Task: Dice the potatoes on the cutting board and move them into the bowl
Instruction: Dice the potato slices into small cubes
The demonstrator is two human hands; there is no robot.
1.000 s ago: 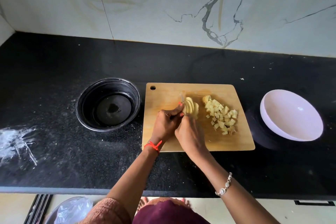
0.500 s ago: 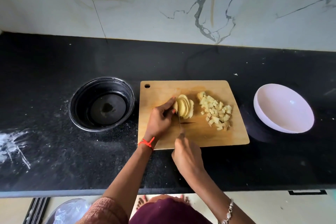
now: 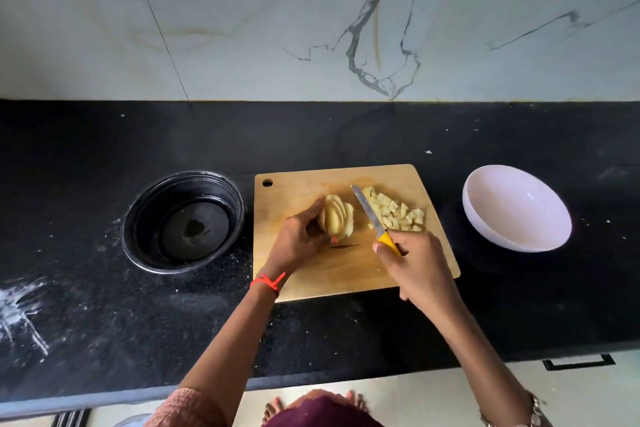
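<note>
Head view: a rectangular wooden cutting board (image 3: pixel 301 191) lies on the speckled black counter (image 3: pixel 104 305). The left hand (image 3: pixel 298 243) curls around a sliced potato (image 3: pixel 337 220) at mid-board. The right hand (image 3: pixel 415 263) grips a yellow-handled knife (image 3: pixel 369 210), its blade between the potato and the pale potato cubes (image 3: pixel 398 211). A smooth round white bowl (image 3: pixel 512 208) sits right of the board, a black round container (image 3: pixel 239 198) left.

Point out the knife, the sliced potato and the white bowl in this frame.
knife (image 3: pixel 366 209), head view, middle of the blade.
sliced potato (image 3: pixel 337 219), head view, centre of the fanned slices.
white bowl (image 3: pixel 512 208), head view, bare inner wall.
</note>
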